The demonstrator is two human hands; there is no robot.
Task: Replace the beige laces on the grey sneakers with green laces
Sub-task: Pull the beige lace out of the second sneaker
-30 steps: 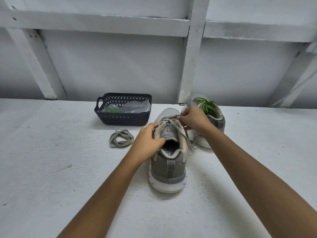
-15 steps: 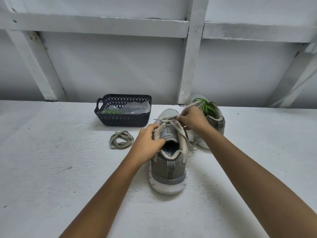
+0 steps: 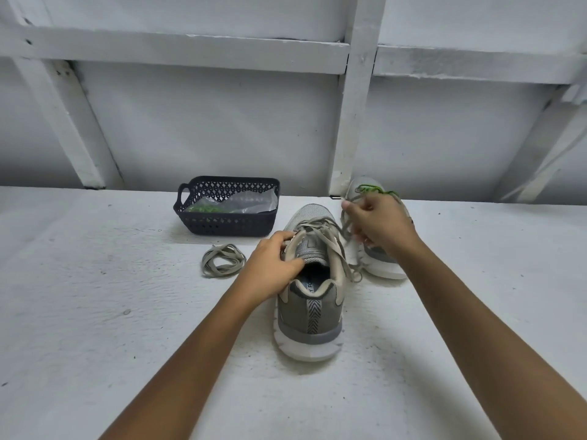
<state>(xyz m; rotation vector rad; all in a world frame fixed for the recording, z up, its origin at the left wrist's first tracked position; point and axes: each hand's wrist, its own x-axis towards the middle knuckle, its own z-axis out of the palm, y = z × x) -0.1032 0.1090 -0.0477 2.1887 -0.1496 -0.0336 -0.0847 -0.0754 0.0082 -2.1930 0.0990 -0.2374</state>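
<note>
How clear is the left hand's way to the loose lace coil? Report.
Probably yes: lace coil lies just beside the left hand, nothing between, though that hand holds the sneaker.

basket left of sneakers

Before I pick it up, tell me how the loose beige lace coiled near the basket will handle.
The loose beige lace looks floppy: it lies in slack, uneven loops, so it will likely droop and uncoil when lifted. Flat and thin, it is probably very light. Untied, it would probably bunch if pushed.
</note>
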